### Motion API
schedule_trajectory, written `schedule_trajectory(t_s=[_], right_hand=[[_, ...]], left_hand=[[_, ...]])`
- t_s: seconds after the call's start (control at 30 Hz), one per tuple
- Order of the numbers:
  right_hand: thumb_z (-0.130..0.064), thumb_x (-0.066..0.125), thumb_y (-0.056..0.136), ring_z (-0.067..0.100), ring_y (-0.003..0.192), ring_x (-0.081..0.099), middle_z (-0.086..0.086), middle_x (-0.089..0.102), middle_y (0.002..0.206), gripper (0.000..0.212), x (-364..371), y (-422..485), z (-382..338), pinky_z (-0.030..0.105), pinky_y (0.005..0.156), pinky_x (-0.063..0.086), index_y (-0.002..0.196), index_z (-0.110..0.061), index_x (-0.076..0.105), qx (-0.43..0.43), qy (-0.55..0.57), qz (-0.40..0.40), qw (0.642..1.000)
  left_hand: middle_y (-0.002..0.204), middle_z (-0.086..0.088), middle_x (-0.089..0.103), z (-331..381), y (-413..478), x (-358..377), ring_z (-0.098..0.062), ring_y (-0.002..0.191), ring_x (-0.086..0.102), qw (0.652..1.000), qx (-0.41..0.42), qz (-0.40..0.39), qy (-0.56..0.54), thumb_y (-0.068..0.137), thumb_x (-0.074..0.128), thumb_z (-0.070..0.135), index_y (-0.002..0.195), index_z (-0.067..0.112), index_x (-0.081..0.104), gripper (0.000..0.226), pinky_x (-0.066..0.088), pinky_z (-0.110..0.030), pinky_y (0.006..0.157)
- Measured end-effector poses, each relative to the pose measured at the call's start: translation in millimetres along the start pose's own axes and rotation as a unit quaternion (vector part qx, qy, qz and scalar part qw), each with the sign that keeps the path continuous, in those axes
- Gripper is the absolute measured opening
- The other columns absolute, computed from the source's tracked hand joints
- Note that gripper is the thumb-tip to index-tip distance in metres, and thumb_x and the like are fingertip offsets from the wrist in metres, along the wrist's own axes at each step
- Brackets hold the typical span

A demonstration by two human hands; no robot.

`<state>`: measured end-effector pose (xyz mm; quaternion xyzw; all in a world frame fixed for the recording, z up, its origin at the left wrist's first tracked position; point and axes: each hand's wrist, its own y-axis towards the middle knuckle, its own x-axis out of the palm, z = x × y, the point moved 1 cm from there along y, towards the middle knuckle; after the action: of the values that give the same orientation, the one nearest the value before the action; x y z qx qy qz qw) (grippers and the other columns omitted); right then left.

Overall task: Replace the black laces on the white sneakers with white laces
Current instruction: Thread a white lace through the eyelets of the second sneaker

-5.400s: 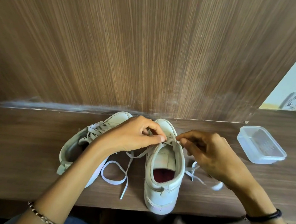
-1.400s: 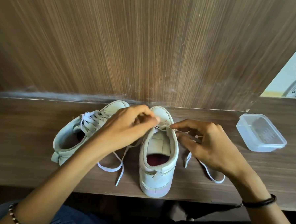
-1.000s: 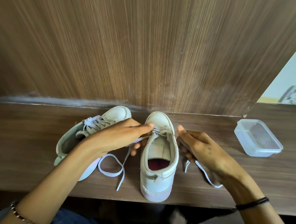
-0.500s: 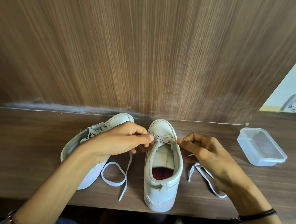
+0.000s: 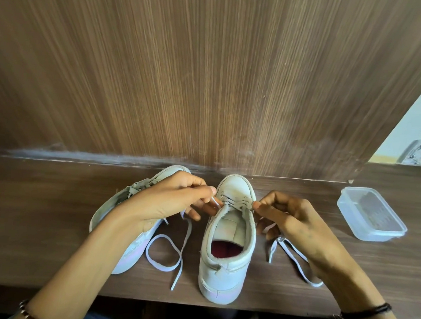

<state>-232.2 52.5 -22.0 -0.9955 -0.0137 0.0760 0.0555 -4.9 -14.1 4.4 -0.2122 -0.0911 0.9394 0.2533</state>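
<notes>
Your left hand [image 5: 170,201] pinches one end of the white lace [image 5: 162,269] by the upright sneaker's [image 5: 225,270] eyelets, and your right hand [image 5: 289,217] pinches the other. Pull both ends evenly so the crossings lie flat. On the tabletop [image 5: 42,223] are two sneakers, the tilted sneaker [image 5: 128,257] already laced white, and one plastic box [image 5: 372,214].

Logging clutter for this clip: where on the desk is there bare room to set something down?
Bare desk left of the tilted sneaker, and a patch between the right hand and the plastic container. The middle is crowded: the upright sneaker, the left hand, loose lace ends.
</notes>
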Motion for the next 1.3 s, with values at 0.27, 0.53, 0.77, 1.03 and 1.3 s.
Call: schedule_trajectory(t_s=[0.27,0.53,0.77,1.03,1.3], right_hand=[[-0.038,0.065,0.098,0.017,0.064,0.036,0.002,0.046,0.067,0.038,3.8,-3.0,-15.9,0.023,0.056,0.033,0.068,-0.018,0.057,-0.029,0.012,0.037,0.999],[-0.039,0.067,0.091,0.014,0.055,0.026,-0.004,0.030,0.059,0.037,-16.4,-6.8,-36.7,0.021,0.048,0.025,0.068,-0.016,0.050,-0.072,0.091,0.032,0.993],[-0.038,0.064,0.096,0.012,0.053,0.028,-0.003,0.034,0.060,0.036,-26.8,-8.2,-32.3,0.019,0.046,0.025,0.066,-0.022,0.052,-0.077,0.084,0.048,0.992],[-0.038,0.056,0.103,0.012,0.052,0.028,-0.003,0.030,0.061,0.037,-30.1,-7.6,-29.7,0.020,0.045,0.025,0.073,-0.017,0.049,-0.032,0.084,0.046,0.995],[-0.034,0.057,0.103,0.011,0.050,0.029,-0.001,0.034,0.059,0.037,-44.1,-11.1,-32.6,0.022,0.044,0.022,0.074,-0.014,0.047,-0.070,0.153,0.166,0.972]], left_hand=[[0.107,0.009,0.072,15.3,4.1,20.6,-0.004,0.107,0.064,0.982,0.139,0.103,0.071,0.102,0.059,0.029,0.104,0.023,0.070,0.013,0.046,-0.027,0.094],[0.093,-0.016,0.066,43.0,2.3,53.4,-0.016,0.092,0.061,0.987,0.159,-0.008,0.022,0.102,0.047,0.056,0.076,0.031,0.069,0.042,0.042,-0.031,0.094],[0.094,0.007,0.074,40.3,9.3,39.4,-0.001,0.103,0.063,0.992,0.125,-0.012,0.010,0.101,0.045,0.060,0.089,0.026,0.076,0.047,0.039,-0.032,0.109],[0.067,0.006,0.052,45.3,21.2,44.7,-0.007,0.074,0.050,0.977,0.195,0.081,-0.017,0.106,0.051,0.037,0.079,0.014,0.063,0.038,0.040,-0.022,0.080],[0.072,0.008,0.068,15.8,42.4,27.2,-0.002,0.068,0.061,0.968,0.080,0.235,-0.041,0.106,0.052,0.029,0.084,0.013,0.066,0.031,0.052,-0.026,0.078]])
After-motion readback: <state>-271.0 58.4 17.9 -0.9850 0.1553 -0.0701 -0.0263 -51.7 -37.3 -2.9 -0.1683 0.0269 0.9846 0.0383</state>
